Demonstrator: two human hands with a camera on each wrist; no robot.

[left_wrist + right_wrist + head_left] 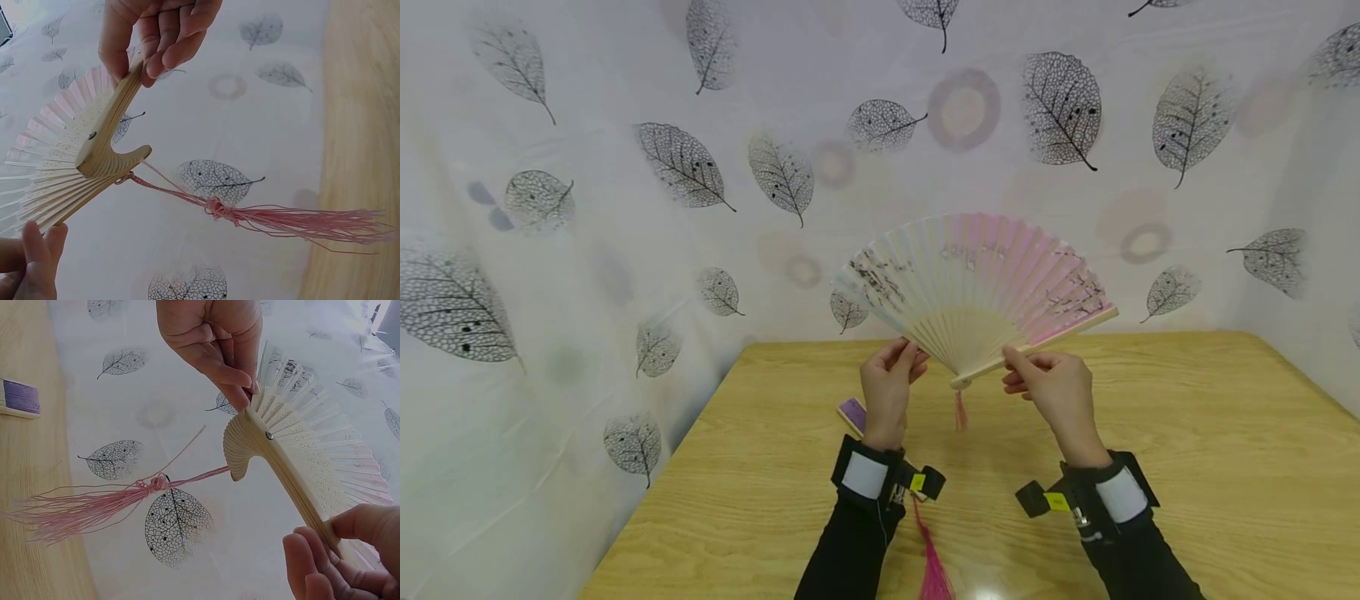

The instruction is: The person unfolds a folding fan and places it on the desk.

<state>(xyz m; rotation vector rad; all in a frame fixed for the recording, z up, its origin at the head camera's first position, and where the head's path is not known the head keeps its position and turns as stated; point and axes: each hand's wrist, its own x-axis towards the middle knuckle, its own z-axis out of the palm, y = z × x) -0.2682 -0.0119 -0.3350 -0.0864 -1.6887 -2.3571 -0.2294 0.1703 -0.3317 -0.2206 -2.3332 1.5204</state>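
An opened folding fan (992, 267), shading from pale blue-white to pink with printed blossom branches and pale wooden ribs, is held up above the table. My left hand (889, 387) pinches the end rib on its left side. With thumb and fingers, my right hand (1056, 392) grips the thick guard stick on the right side. Below the riveted pivot hangs a pink tassel (294, 219). Both hands also show in the right wrist view, the left hand (215, 337) at the top and the right hand (344, 556) at lower right.
A purple item with a pale wooden edge (852, 414) lies on the wooden table (737, 500), partly hidden by my left forearm. Near that forearm lies a dark pink tassel (934, 567). A leaf-printed curtain (820, 67) hangs behind the table.
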